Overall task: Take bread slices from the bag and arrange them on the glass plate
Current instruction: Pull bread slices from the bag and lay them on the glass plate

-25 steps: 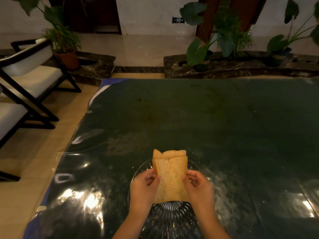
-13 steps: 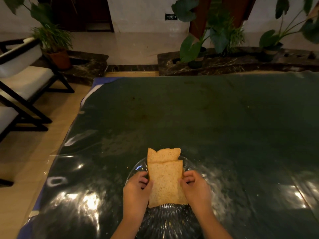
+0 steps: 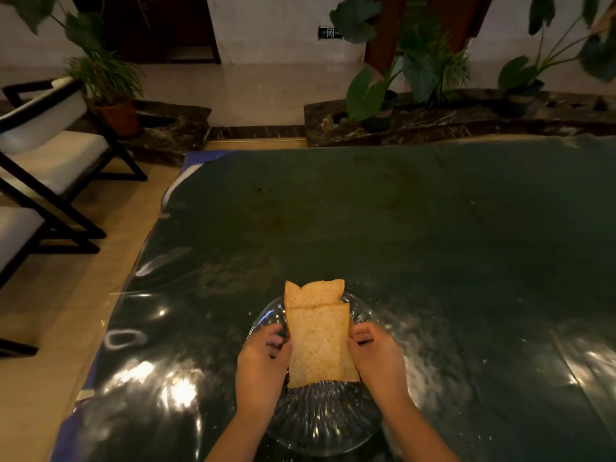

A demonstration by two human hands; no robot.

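Two bread slices show over the glass plate (image 3: 361,315): a far slice (image 3: 313,292) whose upper edge sticks out past the plate's far rim, and a near slice (image 3: 318,345) overlapping it and covering its lower part. More slices may be stacked beneath the near one; the edges are too close to tell. The left hand (image 3: 261,365) pinches the near slice along its left edge and the right hand (image 3: 376,358) pinches its right edge, so each grip is closed on that slice, fingers curled under it. The slice seems low over the plate; whether it rests on the glass I cannot tell. The plate sits on the near part of a dark, glossy covered bench (image 3: 400,228). No bag is in view. Judging by this, arranging is under way: at least two slices are out and at the plate, the near one not yet released, and any further slices would have to come from a bag out of sight.
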